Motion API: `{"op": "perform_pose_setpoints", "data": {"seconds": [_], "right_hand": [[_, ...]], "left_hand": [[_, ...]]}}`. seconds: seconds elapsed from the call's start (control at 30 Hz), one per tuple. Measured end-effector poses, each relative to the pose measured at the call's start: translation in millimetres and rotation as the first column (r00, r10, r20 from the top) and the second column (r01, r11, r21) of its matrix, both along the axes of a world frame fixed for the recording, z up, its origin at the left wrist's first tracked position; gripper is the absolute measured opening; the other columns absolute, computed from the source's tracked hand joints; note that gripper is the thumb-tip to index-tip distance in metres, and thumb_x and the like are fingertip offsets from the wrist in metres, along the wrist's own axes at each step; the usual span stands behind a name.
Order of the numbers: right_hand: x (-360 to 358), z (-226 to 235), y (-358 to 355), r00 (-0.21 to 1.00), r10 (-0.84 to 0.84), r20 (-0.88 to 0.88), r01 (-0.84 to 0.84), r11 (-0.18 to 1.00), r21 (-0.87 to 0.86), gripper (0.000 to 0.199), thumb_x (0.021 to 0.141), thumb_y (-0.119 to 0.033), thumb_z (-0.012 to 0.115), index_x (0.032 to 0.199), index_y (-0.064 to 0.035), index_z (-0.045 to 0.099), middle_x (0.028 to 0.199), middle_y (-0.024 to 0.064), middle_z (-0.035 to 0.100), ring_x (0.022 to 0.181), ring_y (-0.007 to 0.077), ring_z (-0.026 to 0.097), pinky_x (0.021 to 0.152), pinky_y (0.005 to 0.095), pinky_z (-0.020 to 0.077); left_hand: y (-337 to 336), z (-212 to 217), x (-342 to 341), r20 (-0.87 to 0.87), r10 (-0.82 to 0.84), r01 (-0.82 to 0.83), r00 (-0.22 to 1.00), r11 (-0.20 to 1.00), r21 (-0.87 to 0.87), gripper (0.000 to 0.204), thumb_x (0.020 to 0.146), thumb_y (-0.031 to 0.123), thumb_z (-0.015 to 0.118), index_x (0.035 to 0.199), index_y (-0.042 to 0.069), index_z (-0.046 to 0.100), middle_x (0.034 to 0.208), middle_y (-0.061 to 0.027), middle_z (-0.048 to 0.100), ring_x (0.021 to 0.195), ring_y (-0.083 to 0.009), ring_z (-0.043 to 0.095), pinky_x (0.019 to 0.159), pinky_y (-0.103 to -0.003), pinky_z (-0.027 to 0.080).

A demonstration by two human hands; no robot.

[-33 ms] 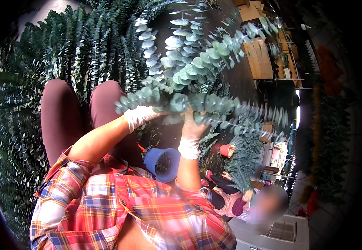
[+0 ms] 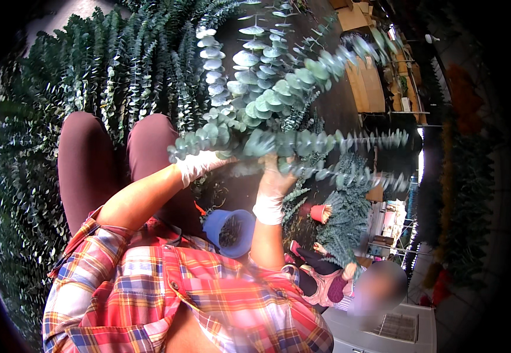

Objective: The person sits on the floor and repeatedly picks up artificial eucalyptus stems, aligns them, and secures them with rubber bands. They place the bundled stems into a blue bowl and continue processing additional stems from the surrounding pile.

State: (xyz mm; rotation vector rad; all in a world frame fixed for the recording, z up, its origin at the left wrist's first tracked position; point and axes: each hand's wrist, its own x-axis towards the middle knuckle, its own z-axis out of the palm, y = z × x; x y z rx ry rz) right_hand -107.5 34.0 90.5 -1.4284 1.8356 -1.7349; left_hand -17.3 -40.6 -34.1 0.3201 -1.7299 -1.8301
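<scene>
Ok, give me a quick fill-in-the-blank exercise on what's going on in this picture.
1. Both hands wear white ____.
2. The left hand and right hand hold leafy ____ stems.
3. Below the hands stands a ____ bucket.
4. The shirt has a ____ pattern.

Missing words: gloves; eucalyptus; blue; plaid

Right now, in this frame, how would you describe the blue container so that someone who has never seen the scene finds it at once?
Start from the bunch of grey-green round-leaved eucalyptus stems held up in both white-gloved hands, left hand and right hand. Look down between the two bare forearms: the round blue plastic bucket sits there, just above the red plaid shirt. It is the only blue thing among the greenery, its open mouth showing dark contents.
</scene>
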Motion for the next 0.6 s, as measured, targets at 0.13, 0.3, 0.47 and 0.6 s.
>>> {"op": "perform_pose_setpoints", "data": {"seconds": [0.13, 0.3, 0.47, 0.6], "right_hand": [[-8, 21, -4, 0.979, -0.165, 0.122, 0.175, 0.982, -0.076, 0.029, 0.085, -0.011, 0.062, 0.112, -0.0007, 0.056, 0.094, 0.0077, 0.065, 0.063, 0.0083, 0.053, 0.051, 0.0210, 0.0402], [-14, 57, -8, 0.978, -0.152, 0.140, 0.164, 0.983, -0.080, 0.023, 0.086, -0.014, 0.063, 0.104, -0.0005, 0.062, 0.086, 0.0027, 0.063, 0.059, 0.0055, 0.048, 0.051, 0.0187, 0.0364], [-13, 57, 0, 0.953, -0.152, 0.263, 0.179, 0.980, -0.083, 0.025, 0.091, -0.023, 0.055, 0.104, -0.0028, 0.062, 0.085, 0.0025, 0.062, 0.069, 0.0093, 0.055, 0.061, 0.0237, 0.0463], [-14, 44, 5, 0.828, 0.071, 0.556, -0.011, 0.994, -0.110, 0.031, 0.091, -0.032, 0.054, 0.103, -0.0041, 0.059, 0.091, 0.0037, 0.062, 0.082, 0.0161, 0.058, 0.075, 0.0333, 0.0498]], "left_hand": [[-4, 21, 1, 0.149, 0.125, -0.093, 0.981, 0.974, -0.208, 0.063, 0.079, 0.034, 0.069, 0.130, 0.006, 0.044, 0.135, -0.0119, 0.040, 0.125, -0.0247, 0.036, 0.107, -0.035, 0.027], [-11, 33, 10, -0.246, 0.068, -0.012, 0.967, 0.975, 0.222, 0.063, 0.076, 0.019, 0.071, 0.131, 0.002, 0.044, 0.126, -0.0096, 0.053, 0.116, -0.0193, 0.047, 0.101, -0.031, 0.035], [-11, 33, 10, -0.495, -0.053, 0.422, 0.867, 0.606, 0.674, 0.053, 0.076, 0.013, 0.069, 0.125, 0.001, 0.051, 0.121, -0.0070, 0.057, 0.110, -0.0147, 0.052, 0.097, -0.029, 0.038], [-4, 43, 16, -0.482, -0.195, 0.492, 0.854, 0.603, 0.628, 0.048, 0.077, 0.009, 0.066, 0.122, -0.001, 0.054, 0.115, -0.0095, 0.061, 0.108, -0.0164, 0.055, 0.097, -0.031, 0.040]]}}
